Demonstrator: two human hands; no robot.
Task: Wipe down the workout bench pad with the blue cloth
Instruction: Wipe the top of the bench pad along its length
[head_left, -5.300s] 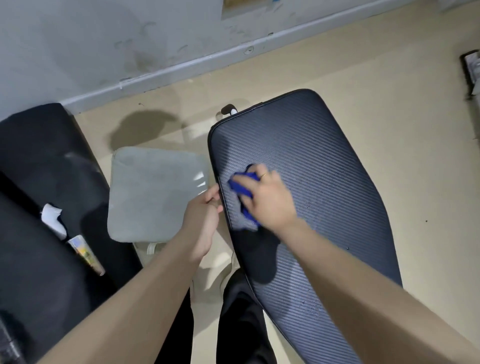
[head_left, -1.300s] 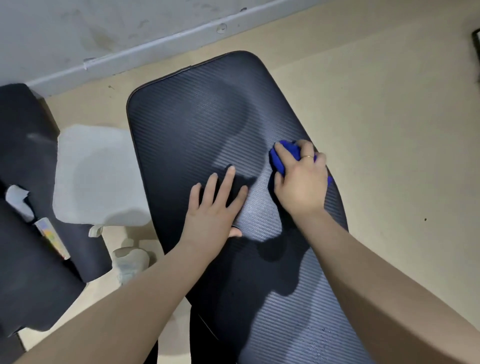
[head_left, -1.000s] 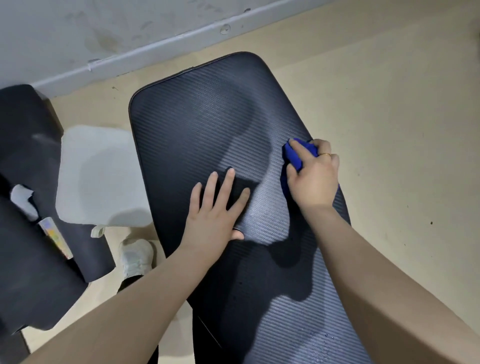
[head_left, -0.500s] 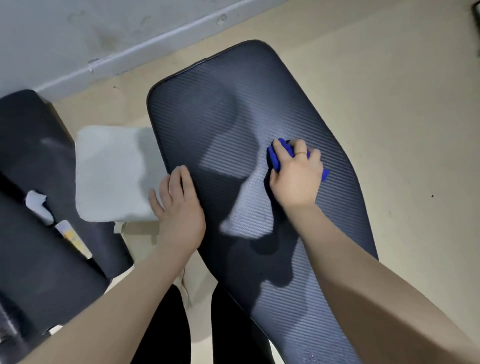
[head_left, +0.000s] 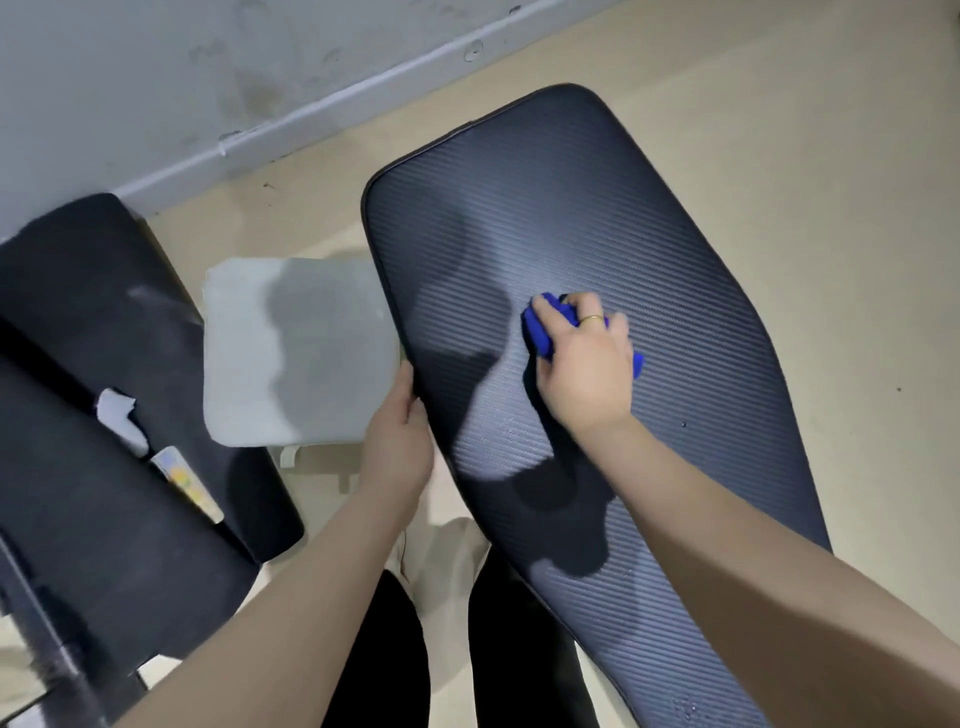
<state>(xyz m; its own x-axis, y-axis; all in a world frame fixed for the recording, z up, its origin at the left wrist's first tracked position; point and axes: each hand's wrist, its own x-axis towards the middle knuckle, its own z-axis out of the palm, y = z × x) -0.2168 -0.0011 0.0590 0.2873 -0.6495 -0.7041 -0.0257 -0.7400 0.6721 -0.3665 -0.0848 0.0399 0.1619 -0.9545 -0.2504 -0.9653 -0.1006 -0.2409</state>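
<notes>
Head view, nearest first: at six o'clock the person's dark-clad legs (head_left: 447, 649) stand beside the near, narrow end of the workout bench pad (head_left: 675, 291), which runs away toward twelve o'clock, widening as it goes. At about eight o'clock of the pad's middle the left hand (head_left: 399, 441) holds the pad's left edge, fingers (head_left: 403, 376) laid along the rim and the thumb against it. Further out, near the pad's centre, the right hand (head_left: 589, 358) presses the bunched blue cloth (head_left: 543, 330) flat, its fingers curled over the wad, a ring on one. The cloth looks soft, light and easily crumpled, best held balled under the palm; the pad looks firm, ribbed and somewhat grippy, so steadying it by its edge seems sensible. At nine o'clock lies a grey cushion (head_left: 301, 358), then a black seat (head_left: 104, 364) carrying a small packet (head_left: 189, 486) whose print is too small to read. No other writing shows.
</notes>
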